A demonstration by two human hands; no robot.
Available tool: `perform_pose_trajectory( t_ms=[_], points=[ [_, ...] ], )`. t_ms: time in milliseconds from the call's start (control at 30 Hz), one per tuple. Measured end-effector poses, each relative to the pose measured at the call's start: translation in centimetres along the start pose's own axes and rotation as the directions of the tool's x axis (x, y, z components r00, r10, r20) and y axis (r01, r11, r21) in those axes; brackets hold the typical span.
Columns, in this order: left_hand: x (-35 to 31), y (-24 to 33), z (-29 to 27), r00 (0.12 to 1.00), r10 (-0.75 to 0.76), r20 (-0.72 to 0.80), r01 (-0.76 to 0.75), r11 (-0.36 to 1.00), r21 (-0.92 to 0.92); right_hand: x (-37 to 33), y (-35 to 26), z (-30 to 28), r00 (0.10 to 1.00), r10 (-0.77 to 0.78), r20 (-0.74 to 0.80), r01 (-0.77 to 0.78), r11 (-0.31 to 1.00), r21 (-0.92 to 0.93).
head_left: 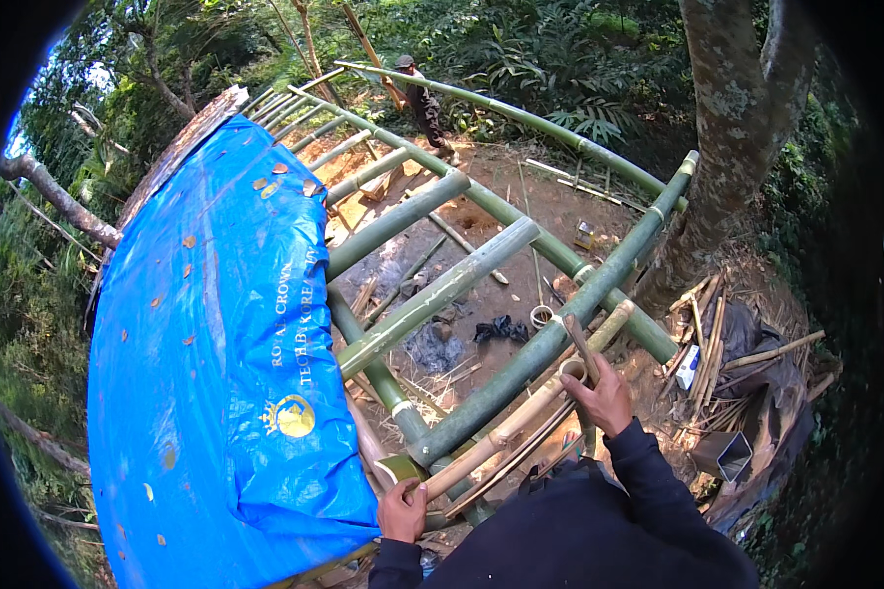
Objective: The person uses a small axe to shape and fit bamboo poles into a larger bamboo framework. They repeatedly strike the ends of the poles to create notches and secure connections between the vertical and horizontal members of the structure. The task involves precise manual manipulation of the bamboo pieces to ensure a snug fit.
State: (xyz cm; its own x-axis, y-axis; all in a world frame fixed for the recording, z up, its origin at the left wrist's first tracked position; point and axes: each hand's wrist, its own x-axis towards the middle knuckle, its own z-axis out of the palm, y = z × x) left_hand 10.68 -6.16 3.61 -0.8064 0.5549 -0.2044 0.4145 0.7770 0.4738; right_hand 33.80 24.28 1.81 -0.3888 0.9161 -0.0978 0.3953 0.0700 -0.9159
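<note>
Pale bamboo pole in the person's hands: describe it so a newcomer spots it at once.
Start at the blue tarp covering the left of the bamboo frame. At its lower right corner the left hand grips one end of the pale pole, which runs up-right to the right hand. It is thin and tan-yellow; the neighbouring frame poles are thick and green.

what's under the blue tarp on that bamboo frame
Green bamboo poles run in under the blue tarp edge, so the frame carries it. Whatever else lies beneath is covered; only dry leaves show on top.
</note>
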Motion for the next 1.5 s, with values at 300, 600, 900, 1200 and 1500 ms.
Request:
perform_pose_trajectory(
  t_ms=[300, 600, 900, 1200, 1500],
  points=[
    [-0.5, 0.0, 0.0, 0.999, -0.004, -0.039, 0.005, 1.000, 0.007, -0.2, 1.7, 0.6, 0.995, -0.080, -0.068, 0.077, 0.996, -0.039],
    [-0.2, -0.2, 0.1, 1.000, -0.009, -0.030, 0.009, 1.000, 0.013, -0.3, 2.0, 0.5, 0.998, -0.040, -0.038, 0.039, 0.999, -0.025],
    [0.0, -1.6, 1.0, 0.996, 0.059, -0.061, -0.062, 0.997, -0.041, -0.3, 2.5, 0.2, 1.000, -0.012, -0.005, 0.011, 0.998, -0.060],
    [0.4, -1.0, 1.2, 0.997, 0.050, -0.064, -0.056, 0.994, -0.091, 0.5, 3.1, 0.4, 0.999, -0.033, -0.021, 0.031, 0.996, -0.081],
    [0.2, -1.6, 0.8, 0.998, 0.046, -0.034, -0.049, 0.995, -0.092, 0.0, 3.0, 0.7, 1.000, -0.002, -0.009, 0.002, 0.998, -0.055]
  ],
)
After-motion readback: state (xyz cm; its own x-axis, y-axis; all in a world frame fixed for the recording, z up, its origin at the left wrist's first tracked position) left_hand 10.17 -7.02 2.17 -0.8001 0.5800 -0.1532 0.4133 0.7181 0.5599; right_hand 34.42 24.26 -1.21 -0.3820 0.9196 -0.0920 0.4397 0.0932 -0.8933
